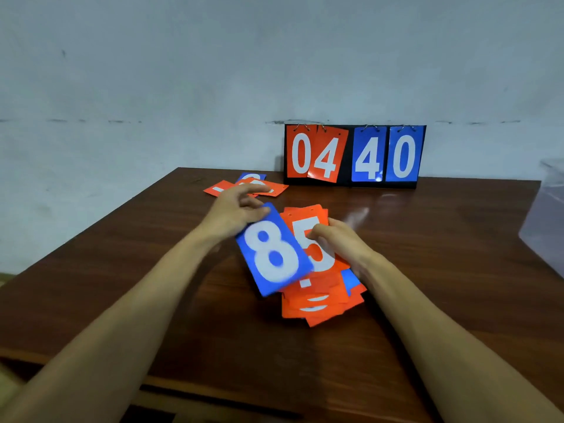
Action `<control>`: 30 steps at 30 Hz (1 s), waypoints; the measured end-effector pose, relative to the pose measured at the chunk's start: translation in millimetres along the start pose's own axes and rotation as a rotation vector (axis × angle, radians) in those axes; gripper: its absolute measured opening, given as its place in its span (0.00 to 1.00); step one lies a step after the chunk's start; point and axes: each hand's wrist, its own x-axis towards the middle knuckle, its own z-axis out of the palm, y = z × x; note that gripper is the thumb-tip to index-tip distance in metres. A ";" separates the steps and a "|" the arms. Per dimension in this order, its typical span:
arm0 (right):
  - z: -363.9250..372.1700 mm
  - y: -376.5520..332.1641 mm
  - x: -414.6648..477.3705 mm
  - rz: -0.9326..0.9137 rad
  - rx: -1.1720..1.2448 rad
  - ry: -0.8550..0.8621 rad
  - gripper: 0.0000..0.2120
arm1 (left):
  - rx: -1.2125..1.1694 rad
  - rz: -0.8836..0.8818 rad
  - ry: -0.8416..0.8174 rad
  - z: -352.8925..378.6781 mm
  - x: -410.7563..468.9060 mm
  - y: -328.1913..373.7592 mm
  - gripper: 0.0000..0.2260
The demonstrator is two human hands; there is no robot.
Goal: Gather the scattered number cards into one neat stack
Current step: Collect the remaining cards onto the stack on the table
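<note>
bare brown glossy wooden desk point(427, 300) lies open nearest. left hand point(235, 213) pinches a flat blue "8" card point(273, 254) over the ragged orange card pile point(320, 297), which the right hand point(341, 244) grips. loose cards point(268, 188) lie far left.

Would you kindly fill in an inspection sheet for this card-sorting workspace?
Surface: brown wooden table, glossy.
Job's things: blue 8 card held over a loose pile topped by an orange 5; three or so cards remain at the far left.
Clutter: scoreboard reading 04 40 against the wall.
Grippers: left hand grips the 8 card; right hand rests on the pile.
Cables: nothing seen.
Surroundings: pale wall; translucent bin at right.
</note>
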 end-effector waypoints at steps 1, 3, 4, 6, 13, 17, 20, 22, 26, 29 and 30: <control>-0.8 -1.0 -1.7 0.018 -0.002 -0.026 0.07 | 0.088 0.031 -0.052 7.7 1.8 2.0 0.16; -2.7 -2.0 -4.7 0.040 0.043 -0.047 0.11 | 0.188 0.079 -0.042 23.9 5.6 4.8 0.19; -3.7 -1.9 -5.6 0.035 0.065 -0.059 0.14 | 0.218 0.098 -0.002 31.8 7.4 4.3 0.19; -5.0 -0.5 -3.9 -0.039 -0.005 -0.124 0.15 | 0.220 0.126 0.086 45.4 10.7 -0.6 0.17; -3.0 7.5 14.4 -0.092 0.058 0.012 0.17 | 0.124 0.005 0.302 43.7 39.1 -38.4 0.10; -3.1 2.9 43.2 -0.115 0.046 0.194 0.14 | 0.491 -0.017 0.230 19.4 70.9 -73.6 0.14; -4.7 6.3 63.4 -0.134 0.042 0.263 0.14 | 0.631 -0.065 0.218 9.6 97.5 -87.7 0.18; -7.0 11.1 69.2 -0.148 0.054 0.278 0.13 | 0.732 -0.090 0.177 5.4 115.9 -94.1 0.24; -9.9 19.8 70.5 -0.191 0.082 0.264 0.11 | 0.765 -0.258 0.042 -2.7 137.8 -97.9 0.30; -9.9 21.4 70.6 -0.208 0.086 0.263 0.12 | 1.000 -0.124 0.012 5.3 133.1 -96.3 0.24; -9.5 21.6 69.6 -0.212 0.091 0.262 0.12 | 1.092 -0.054 0.012 8.4 126.5 -94.7 0.22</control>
